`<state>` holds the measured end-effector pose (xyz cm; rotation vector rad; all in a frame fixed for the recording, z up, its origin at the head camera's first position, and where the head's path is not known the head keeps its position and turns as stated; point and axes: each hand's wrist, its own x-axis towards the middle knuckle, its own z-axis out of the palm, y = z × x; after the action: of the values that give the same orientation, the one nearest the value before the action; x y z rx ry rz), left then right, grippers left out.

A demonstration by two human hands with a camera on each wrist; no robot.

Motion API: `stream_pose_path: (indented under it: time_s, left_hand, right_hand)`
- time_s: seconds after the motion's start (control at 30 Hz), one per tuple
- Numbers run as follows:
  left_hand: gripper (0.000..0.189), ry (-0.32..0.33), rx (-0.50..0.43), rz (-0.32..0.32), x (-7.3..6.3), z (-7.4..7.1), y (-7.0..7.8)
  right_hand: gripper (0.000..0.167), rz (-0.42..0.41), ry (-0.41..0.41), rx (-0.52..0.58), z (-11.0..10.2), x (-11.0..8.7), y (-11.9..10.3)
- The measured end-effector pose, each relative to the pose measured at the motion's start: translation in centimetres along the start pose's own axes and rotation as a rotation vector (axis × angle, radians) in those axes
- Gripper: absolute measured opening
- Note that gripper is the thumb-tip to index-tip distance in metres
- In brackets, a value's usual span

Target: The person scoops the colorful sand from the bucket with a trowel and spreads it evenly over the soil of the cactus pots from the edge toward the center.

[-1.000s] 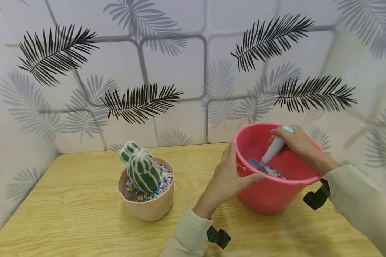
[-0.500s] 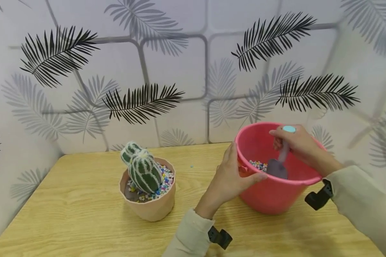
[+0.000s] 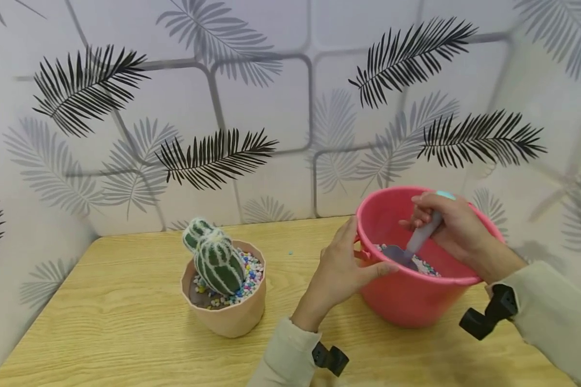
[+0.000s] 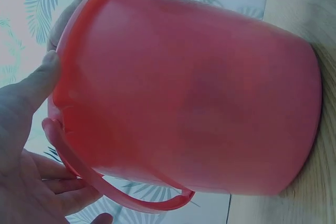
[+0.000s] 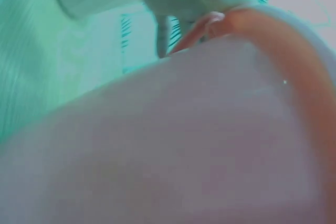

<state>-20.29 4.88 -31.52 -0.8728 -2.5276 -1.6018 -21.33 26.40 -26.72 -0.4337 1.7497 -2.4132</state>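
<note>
My right hand (image 3: 457, 226) grips a small garden trowel (image 3: 421, 236) by its pale grey handle with a turquoise end. The trowel's grey blade dips inside a pink bucket (image 3: 406, 301), down among small coloured pebbles (image 3: 426, 266). At the bucket's left rim, my left hand (image 3: 336, 266) holds on, thumb along the front edge and fingers round the side. In the left wrist view the left thumb (image 4: 44, 72) presses the rim, while the fingers sit behind the hanging pink handle (image 4: 121, 195). Bucket wall fills most of the right wrist view, hiding the trowel.
Left of the bucket stands a peach pot (image 3: 232, 317) with a green cactus (image 3: 218, 263) in brown soil, partly covered by coloured pebbles. Both stand on a wooden table (image 3: 126, 322). A leaf-patterned wall covering (image 3: 281, 183) rises behind. One tiny blue pebble (image 3: 291, 252) lies on the table.
Inside the bucket the trowel blade swung right with its back up, then returned left into the pebbles. My right hand has shifted slightly right. The left hand keeps its hold.
</note>
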Motion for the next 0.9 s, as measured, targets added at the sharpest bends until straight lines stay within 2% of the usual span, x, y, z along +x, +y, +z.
stream_pose_path:
  time_s: [0.23,0.53,0.67,0.9]
  left_hand:
    - [0.093,-0.008,-0.07,0.003,-0.1,0.0,0.0]
    - [0.092,-0.009,-0.094,0.019,0.1,-0.2,0.1]
    - [0.093,-0.011,-0.105,0.021,0.2,-0.2,0.2]
    - [0.095,-0.012,-0.109,-0.012,0.0,0.1,0.1]
  right_hand:
    - [0.039,-0.04,0.093,0.364,-1.1,0.0,-0.3]
    - [0.04,-0.103,0.267,0.702,-2.0,-0.2,-1.2]
    - [0.041,-0.09,0.324,0.819,-2.5,-0.2,-1.5]
    - [0.044,-0.063,0.36,0.906,-3.1,-0.7,-1.4]
